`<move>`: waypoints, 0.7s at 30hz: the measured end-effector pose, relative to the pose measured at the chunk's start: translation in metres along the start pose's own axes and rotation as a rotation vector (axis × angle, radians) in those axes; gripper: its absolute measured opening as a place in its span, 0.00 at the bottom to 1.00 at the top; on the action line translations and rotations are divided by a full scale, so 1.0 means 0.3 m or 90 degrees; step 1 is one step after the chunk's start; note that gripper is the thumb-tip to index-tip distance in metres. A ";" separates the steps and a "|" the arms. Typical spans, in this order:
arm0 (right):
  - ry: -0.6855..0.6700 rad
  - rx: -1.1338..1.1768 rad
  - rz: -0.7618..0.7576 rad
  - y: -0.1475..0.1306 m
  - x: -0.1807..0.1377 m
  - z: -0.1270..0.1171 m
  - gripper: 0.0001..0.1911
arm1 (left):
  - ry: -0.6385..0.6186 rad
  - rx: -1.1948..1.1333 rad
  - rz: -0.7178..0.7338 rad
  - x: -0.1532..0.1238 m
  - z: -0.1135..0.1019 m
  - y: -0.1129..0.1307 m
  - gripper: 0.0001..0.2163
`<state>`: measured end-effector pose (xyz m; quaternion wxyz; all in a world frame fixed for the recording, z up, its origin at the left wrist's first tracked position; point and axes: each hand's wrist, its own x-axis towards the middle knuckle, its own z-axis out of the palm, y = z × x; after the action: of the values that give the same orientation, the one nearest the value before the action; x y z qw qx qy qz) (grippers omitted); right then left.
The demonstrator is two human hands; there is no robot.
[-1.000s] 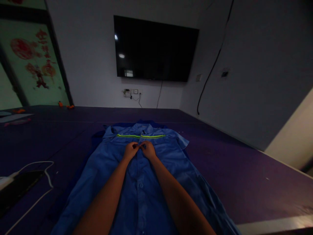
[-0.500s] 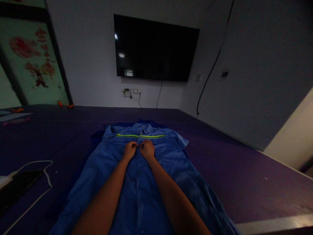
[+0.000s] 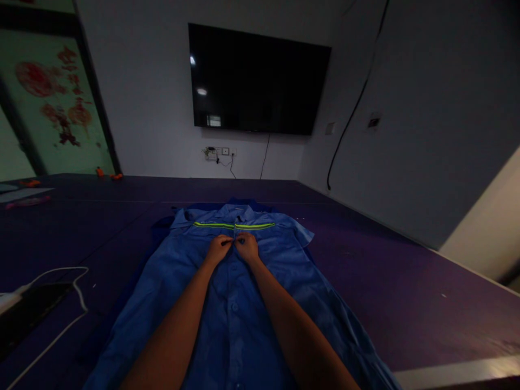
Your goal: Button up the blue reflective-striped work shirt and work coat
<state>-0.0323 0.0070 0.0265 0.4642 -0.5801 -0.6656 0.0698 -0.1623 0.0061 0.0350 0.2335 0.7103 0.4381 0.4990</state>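
Observation:
A blue short-sleeved shirt (image 3: 170, 281) with a yellow-green stripe across the chest lies front up, its collar pointing away from me. Both hands meet at the button placket just below the stripe. My left hand (image 3: 219, 248) pinches the placket edge from the left, fingers closed. Close beside it, my right hand (image 3: 247, 248) is closed on the same placket from the right. The button between my fingertips is too small to make out. Lower down the placket, several buttons show. Darker blue cloth (image 3: 162, 227) sticks out from under the shirt.
The shirt lies on a wide purple surface (image 3: 390, 281). At left are a dark flat object (image 3: 38, 309) and a white cable (image 3: 83, 298). Papers (image 3: 24, 194) and small orange items (image 3: 116, 176) lie farther back. A television (image 3: 260, 81) hangs on the far wall.
Both hands have shifted slightly right and still pinch at the placket. A button below them, hidden before, now shows. The shirt otherwise lies as it did.

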 end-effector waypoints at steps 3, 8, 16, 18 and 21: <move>0.014 0.010 0.004 -0.006 -0.001 -0.001 0.09 | 0.007 -0.029 -0.018 0.004 0.000 -0.002 0.11; -0.001 -0.002 0.002 -0.013 -0.003 -0.009 0.12 | 0.006 -0.063 -0.029 0.002 -0.007 0.002 0.13; -0.039 -0.105 0.003 -0.020 -0.008 -0.009 0.13 | -0.038 -0.044 -0.009 0.009 -0.005 -0.004 0.14; -0.048 -0.123 0.010 -0.019 -0.010 -0.007 0.13 | -0.051 -0.033 -0.009 0.010 -0.002 -0.009 0.14; -0.045 -0.121 0.002 -0.015 -0.011 -0.005 0.13 | -0.052 -0.031 -0.011 0.011 0.000 -0.011 0.15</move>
<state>-0.0348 0.0021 0.0282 0.3830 -0.6198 -0.6844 0.0279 -0.1632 0.0105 0.0343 0.2723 0.7205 0.4221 0.4781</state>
